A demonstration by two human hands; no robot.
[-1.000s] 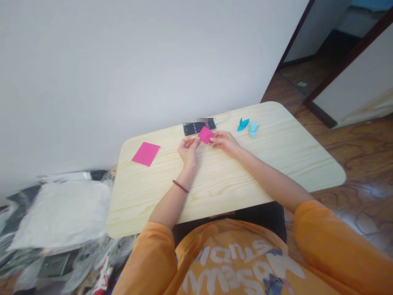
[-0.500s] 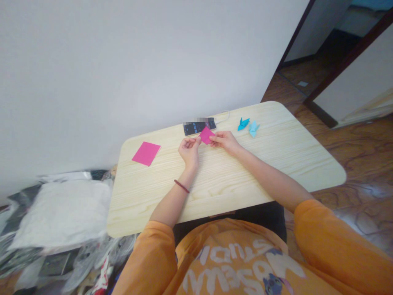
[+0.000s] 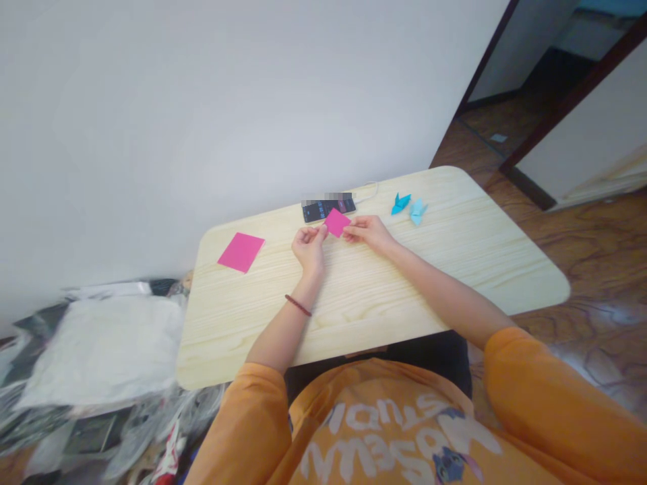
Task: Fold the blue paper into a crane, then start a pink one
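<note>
Paper [image 3: 337,222], pink: pinched by left hand [image 3: 309,244], right hand [image 3: 368,232] | phone [image 3: 323,209] text blurred

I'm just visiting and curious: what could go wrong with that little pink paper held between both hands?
The small pink paper is pinched only at its edges by the left hand and right hand, so a fold might come out crooked. It is close by the phone; a slip could nudge it. The blue origami figures lie near the right hand and might get brushed aside.
</note>
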